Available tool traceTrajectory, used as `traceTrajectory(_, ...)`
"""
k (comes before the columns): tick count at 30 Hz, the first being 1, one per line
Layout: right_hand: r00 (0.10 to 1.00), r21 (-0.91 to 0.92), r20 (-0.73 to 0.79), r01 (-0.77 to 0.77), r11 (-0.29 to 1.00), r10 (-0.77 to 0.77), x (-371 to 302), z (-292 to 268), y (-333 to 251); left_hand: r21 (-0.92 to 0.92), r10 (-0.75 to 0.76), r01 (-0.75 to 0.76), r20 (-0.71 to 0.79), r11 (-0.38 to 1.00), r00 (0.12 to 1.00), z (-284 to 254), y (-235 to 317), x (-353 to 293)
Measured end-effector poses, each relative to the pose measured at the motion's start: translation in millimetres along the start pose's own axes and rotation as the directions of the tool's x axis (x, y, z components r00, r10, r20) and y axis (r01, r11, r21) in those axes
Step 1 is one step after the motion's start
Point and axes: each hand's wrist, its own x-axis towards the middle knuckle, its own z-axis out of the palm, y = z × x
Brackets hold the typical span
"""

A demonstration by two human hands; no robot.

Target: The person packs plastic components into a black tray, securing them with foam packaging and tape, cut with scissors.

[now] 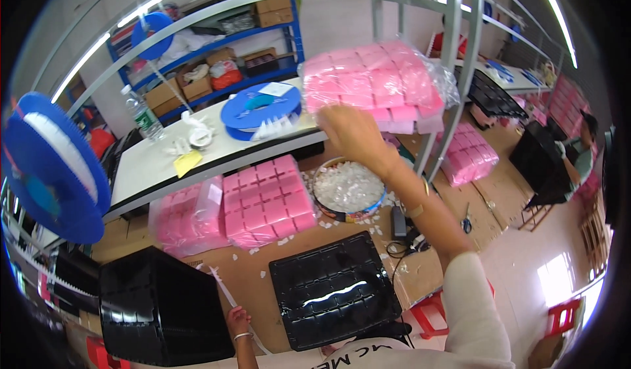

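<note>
My right hand (pixel 357 135) reaches up to the lower left corner of a plastic-wrapped pink foam bundle (pixel 374 76) on the raised shelf. Its fingers look curled, but the hand's own back hides what is in them. Low in the picture, my left hand (pixel 238 320) has its fingers bent around a narrow white strip (pixel 227 291), which runs down past it. This hand lies between a stack of black plastic trays (pixel 161 306) on the left and a flat black tray (pixel 335 290) with moulded rows on the right.
Two wrapped pink bundles (pixel 269 201) sit under the shelf, beside a round tub (pixel 348 185) of small white pieces. Blue reels (pixel 56 168), a bottle (pixel 141 114) and metal posts (pixel 453 60) stand around. Scissors (pixel 467 219) lie right; another person (pixel 580 162) works farther off.
</note>
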Motion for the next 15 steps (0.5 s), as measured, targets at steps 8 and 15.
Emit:
traceTrajectory(8, 0.994, -0.019, -0.078, -0.085, 0.996, 0.083, 133.1, 23.5, 90.3, 0.020, 0.018, -0.021, 0.158, 1.000, 0.987, 38.8, -1.4, 13.0)
traceTrajectory(15, 0.697, 0.458, -0.370, -0.439, 0.773, 0.615, -62.5, 14.1, 97.1, -0.098, -0.033, 0.039, 0.060, 0.994, 0.998, 2.5, -15.2, -25.9)
